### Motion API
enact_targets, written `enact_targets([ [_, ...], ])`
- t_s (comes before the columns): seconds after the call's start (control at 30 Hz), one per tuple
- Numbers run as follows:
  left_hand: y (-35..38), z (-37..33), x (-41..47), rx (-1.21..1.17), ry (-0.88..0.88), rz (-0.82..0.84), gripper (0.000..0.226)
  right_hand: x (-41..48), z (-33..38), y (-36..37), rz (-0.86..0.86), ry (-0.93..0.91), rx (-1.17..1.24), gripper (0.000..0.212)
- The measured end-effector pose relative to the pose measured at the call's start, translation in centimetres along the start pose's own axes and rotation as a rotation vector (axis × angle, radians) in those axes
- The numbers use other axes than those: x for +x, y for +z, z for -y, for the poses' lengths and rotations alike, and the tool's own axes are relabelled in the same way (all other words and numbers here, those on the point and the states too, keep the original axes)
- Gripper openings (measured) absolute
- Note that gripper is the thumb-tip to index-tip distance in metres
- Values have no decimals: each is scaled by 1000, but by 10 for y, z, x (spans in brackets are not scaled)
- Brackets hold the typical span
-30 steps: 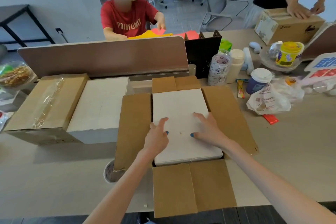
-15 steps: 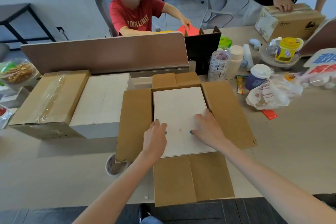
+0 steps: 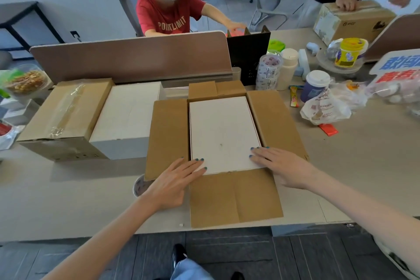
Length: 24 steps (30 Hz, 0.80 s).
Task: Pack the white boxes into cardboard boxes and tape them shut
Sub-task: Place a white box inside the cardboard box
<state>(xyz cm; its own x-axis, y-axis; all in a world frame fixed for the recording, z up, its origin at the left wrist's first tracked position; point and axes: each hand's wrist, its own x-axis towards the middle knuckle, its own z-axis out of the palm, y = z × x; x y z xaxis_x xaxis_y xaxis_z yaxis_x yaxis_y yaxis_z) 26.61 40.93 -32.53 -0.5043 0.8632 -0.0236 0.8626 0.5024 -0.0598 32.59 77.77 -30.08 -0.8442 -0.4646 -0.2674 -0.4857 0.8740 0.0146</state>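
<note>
The open cardboard box (image 3: 168, 134) sits at the near edge of the desk (image 3: 363, 166), its four flaps spread flat, the near flap reaching right to that edge. Bare desk lies to the right of the box and to its near left. Inside it a white box (image 3: 222, 129) lies flat, filling the opening almost wall to wall (only a thin gap shows along the sides). The left hand (image 3: 175, 179) rests at the box's near left corner and the right hand (image 3: 284, 166) at its near right corner, both with fingers straight and flat, fingertips on the white lid, gripping nothing. Just left of the box stands a second white box (image 3: 129, 116), and beyond that a taped cardboard box (image 3: 66, 116). Behind the box runs a brown divider panel (image 3: 131, 57); to its right lies a plastic bag (image 3: 325, 109).
</note>
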Motion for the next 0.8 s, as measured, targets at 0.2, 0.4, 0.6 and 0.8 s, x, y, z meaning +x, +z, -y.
enact_targets([
  [0.2, 6, 2, -7, 125, 21, -51, 73, -10, 4, 4, 22, -2, 29, 75],
  [0.4, -2, 5, -7, -185, -101, -43, 50, -11, -7, -15, 151, 51, 240, 64],
  [0.6, 1, -5, 1, -483, -394, -115, 63, -4, -5, -20, 71, 275, 684, 36],
  [0.8, 6, -14, 14, -532, -636, -179, 49, 14, 10, -24, -201, 438, 1066, 51],
])
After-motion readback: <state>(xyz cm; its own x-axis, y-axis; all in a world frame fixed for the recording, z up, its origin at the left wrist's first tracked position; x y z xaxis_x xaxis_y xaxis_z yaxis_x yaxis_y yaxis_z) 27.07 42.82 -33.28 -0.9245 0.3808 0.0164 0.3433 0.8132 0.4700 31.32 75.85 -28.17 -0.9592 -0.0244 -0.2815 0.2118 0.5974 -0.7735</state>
